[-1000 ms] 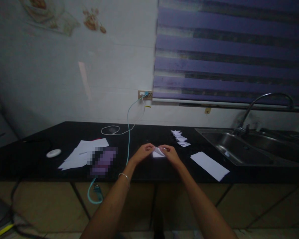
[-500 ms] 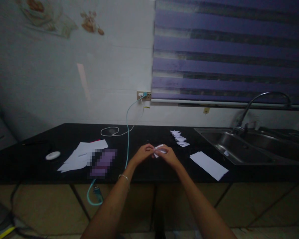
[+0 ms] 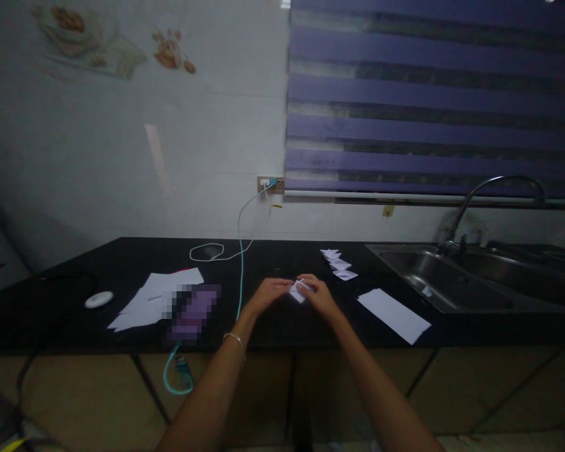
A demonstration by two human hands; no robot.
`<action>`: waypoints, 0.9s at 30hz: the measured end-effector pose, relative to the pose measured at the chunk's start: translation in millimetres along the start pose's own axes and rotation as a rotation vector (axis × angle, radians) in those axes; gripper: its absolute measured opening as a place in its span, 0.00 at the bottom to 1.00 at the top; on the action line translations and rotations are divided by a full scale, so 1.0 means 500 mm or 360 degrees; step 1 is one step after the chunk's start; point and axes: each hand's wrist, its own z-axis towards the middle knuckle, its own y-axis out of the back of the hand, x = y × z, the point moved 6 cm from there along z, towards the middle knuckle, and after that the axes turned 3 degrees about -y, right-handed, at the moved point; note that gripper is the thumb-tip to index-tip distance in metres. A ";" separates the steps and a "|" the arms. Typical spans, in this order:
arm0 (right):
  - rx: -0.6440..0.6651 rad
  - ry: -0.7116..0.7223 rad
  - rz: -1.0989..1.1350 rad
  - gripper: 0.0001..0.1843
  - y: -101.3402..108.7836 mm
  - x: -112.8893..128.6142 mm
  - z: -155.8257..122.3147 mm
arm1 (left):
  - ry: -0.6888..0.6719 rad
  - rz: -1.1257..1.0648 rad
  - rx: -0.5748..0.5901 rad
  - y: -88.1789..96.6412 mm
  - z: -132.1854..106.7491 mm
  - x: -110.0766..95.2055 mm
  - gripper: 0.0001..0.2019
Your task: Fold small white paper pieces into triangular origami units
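A small piece of folded white paper (image 3: pixel 298 293) is between my two hands at the middle of the black countertop. My right hand (image 3: pixel 322 297) grips its right side, the thumb lying across the top. At the paper's left corner, the fingertips of my left hand (image 3: pixel 267 296) come together on the edge. A bracelet (image 3: pixel 234 338) circles my left wrist. Beyond my right hand, several folded white paper pieces (image 3: pixel 339 264) lie in an overlapping row. To the right rests a stack of white paper strips (image 3: pixel 394 316).
Left on the counter are loose white sheets (image 3: pixel 144 300), a purple blurred object (image 3: pixel 195 314) and a white round object (image 3: pixel 98 299). A teal cable (image 3: pixel 241 263) runs from the wall outlet (image 3: pixel 270 184) across the counter. A steel sink (image 3: pixel 417 276) with a faucet (image 3: pixel 461 216) stands right.
The folded paper now shows more of its face and sits slightly lower. My left fingers have straightened a little, and my right thumb has shifted on the paper. The view has tilted slightly.
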 end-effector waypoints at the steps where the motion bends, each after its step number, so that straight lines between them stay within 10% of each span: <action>1: -0.0014 -0.0011 -0.0002 0.17 0.001 -0.002 0.000 | -0.0005 0.0013 0.0008 -0.001 0.000 -0.002 0.19; 27: -0.0227 -0.0173 0.0013 0.14 0.013 -0.020 0.003 | -0.0033 0.0156 0.0181 -0.013 -0.006 -0.001 0.17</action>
